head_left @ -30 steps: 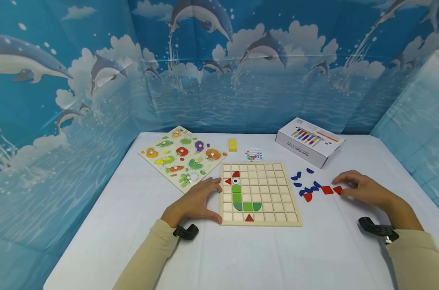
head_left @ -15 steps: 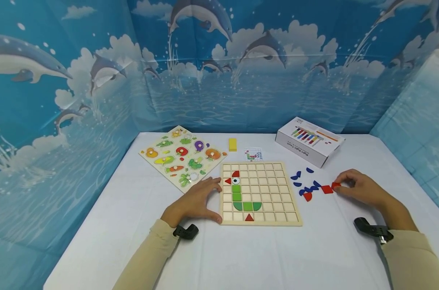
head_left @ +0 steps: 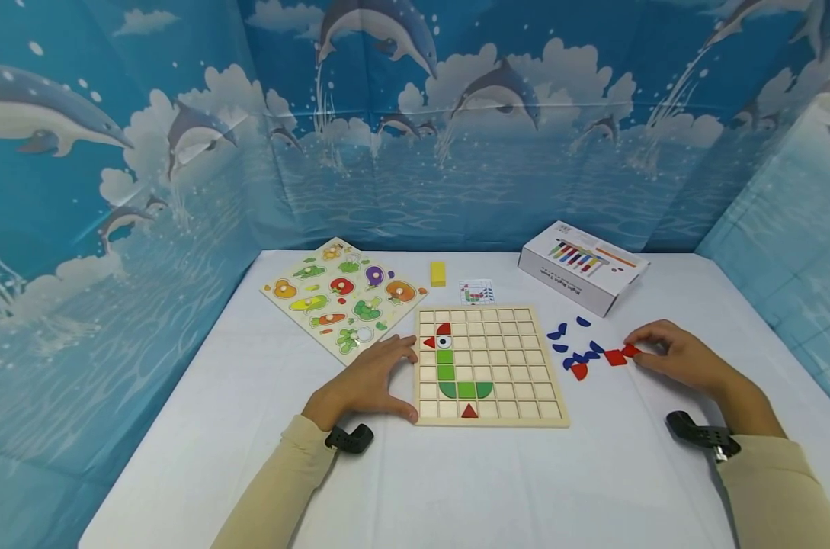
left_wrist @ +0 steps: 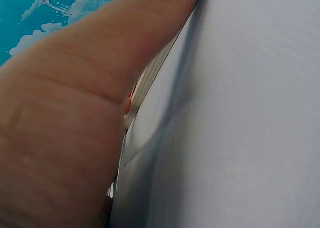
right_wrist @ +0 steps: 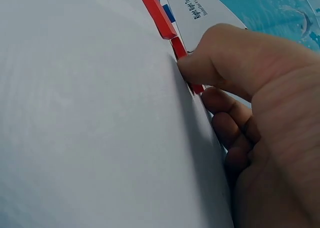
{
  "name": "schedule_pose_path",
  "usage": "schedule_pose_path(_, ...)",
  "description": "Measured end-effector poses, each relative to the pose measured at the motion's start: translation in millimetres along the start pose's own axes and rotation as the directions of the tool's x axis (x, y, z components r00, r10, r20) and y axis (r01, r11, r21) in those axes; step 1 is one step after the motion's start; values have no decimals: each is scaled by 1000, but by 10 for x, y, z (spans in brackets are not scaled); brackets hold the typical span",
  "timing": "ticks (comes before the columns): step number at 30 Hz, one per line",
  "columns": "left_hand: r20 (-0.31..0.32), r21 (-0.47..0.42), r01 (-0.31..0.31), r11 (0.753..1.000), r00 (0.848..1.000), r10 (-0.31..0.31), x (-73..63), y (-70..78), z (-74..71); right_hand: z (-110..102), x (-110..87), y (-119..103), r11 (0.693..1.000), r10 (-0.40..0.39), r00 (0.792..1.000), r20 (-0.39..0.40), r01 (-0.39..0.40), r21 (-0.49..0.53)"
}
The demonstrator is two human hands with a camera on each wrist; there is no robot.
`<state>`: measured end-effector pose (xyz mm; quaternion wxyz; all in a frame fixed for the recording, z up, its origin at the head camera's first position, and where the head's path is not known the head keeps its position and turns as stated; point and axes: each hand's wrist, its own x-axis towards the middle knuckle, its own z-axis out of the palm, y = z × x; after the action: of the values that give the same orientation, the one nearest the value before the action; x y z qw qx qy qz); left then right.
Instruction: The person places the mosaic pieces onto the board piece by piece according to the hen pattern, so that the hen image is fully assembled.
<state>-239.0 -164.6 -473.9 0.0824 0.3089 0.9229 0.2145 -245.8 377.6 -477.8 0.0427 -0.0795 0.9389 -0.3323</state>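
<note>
My left hand (head_left: 368,381) rests at the left side of the square wooden grid board (head_left: 517,370), thumb and fingertips at its edge. On the board lie a red quarter-round, a red triangle beak, a round eye tile (head_left: 443,342), several green pieces and a red triangle (head_left: 469,412) in the bottom row. My right hand (head_left: 689,366) pinches a small red block (head_left: 630,351) between thumb and fingers, low at the tabletop. Its full shape is partly hidden by the fingers. Another red block (head_left: 615,357) lies just left of it; in the right wrist view the thumb (right_wrist: 200,68) covers part of the pinched one.
Several blue half-rounds (head_left: 560,348) and a red quarter-round (head_left: 579,371) lie right of the board. Behind it are a pattern card (head_left: 477,292) and a yellow block (head_left: 438,274). A vegetable puzzle board (head_left: 298,305) lies back left, a white box (head_left: 582,267) back right.
My right hand has moved slightly left and away from me, bringing the small red block up beside the other red one. My left hand has stayed at the board's edge.
</note>
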Motion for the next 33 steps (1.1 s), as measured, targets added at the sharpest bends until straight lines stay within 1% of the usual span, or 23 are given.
schedule_pose_path(7,3,0,4,1000,1000,-4,0,3,-5,7,16,-12,999,39,999,-14,-39,-25)
schedule_pose_path(14,0,-5,1,1000,1000,-1,-4,3,-6,-7,2,-23,999,23,1000,-8,-23,-44)
schedule_pose_path(27,5,-4,8,1000,1000,-8,7,-1,0,-21,-3,-38,997,41,999,-12,-42,-66)
schedule_pose_path(33,6,-11,11,1000,1000,-11,-8,6,-7,4,-1,-43,997,33,999,-28,-35,-64)
